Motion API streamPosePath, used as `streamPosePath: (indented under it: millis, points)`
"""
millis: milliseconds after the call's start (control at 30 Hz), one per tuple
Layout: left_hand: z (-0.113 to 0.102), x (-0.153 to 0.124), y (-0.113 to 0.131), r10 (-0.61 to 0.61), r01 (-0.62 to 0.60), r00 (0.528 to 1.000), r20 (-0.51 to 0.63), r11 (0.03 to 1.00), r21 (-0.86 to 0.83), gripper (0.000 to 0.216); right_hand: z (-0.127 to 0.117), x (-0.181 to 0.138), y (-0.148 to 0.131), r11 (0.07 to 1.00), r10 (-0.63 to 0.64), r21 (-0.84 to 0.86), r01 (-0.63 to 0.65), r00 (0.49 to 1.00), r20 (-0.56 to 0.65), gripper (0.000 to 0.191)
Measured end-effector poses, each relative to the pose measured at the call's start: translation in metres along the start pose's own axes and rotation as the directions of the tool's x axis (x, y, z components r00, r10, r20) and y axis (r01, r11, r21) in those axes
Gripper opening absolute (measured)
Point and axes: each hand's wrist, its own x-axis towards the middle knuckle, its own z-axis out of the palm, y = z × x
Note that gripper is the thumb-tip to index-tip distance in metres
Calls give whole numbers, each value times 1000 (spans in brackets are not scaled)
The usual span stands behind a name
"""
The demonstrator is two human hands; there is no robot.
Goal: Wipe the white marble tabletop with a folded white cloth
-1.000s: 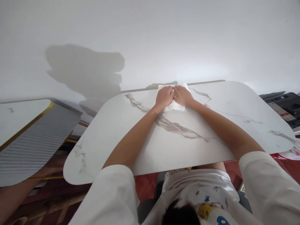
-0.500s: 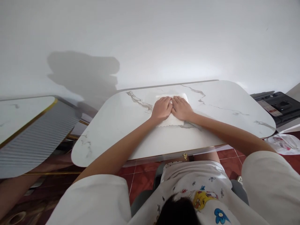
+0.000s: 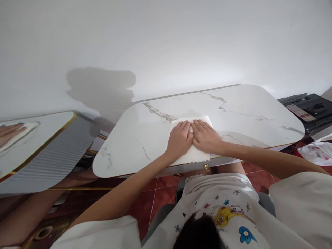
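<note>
head view | left hand (image 3: 180, 139) and right hand (image 3: 206, 137) side by side, touching, palms flat on white cloth (image 3: 192, 157) | fingers (image 3: 184, 127) stretched out, close together, pressing down, gripping nothing | cloth lies on marble desk (image 3: 238, 110) near its front edge | another person's hand (image 3: 7, 133) rests on neighbouring desk (image 3: 45, 133), far left

The person is wearing a white short-sleeved shirt (image 3: 212, 186), sleeves (image 3: 301, 204) ending well back from the fingers (image 3: 181, 126). Small flowers (image 3: 246, 235) and a cartoon print (image 3: 225, 216) are covering its front.
</note>
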Motion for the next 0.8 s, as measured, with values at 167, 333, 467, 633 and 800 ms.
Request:
streamPosePath:
  millis: [167,333,467,633,800]
  points:
    - [3,6,12,-24,24,1000,-1,1000,-5,46,-1,-3,11,1000,-5,-5,5,1000,-3,57]
    - [8,34,6,-6,6,1000,-2,999,-50,39,4,17,29,1000,-14,-12,13,1000,-22,57]
    - [15,73,-10,15,-16,1000,-13,997,-74,32,10,53,52,1000,-7,-23,6,1000,-27,55]
    - [28,125,-35,0,-3,1000,-27,995,-104,30,17,106,84,1000,25,-8,-25,1000,-3,54]
    - [43,167,-59,-23,16,998,-58,994,-108,31,24,147,109,1000,25,1,-25,999,-20,52]
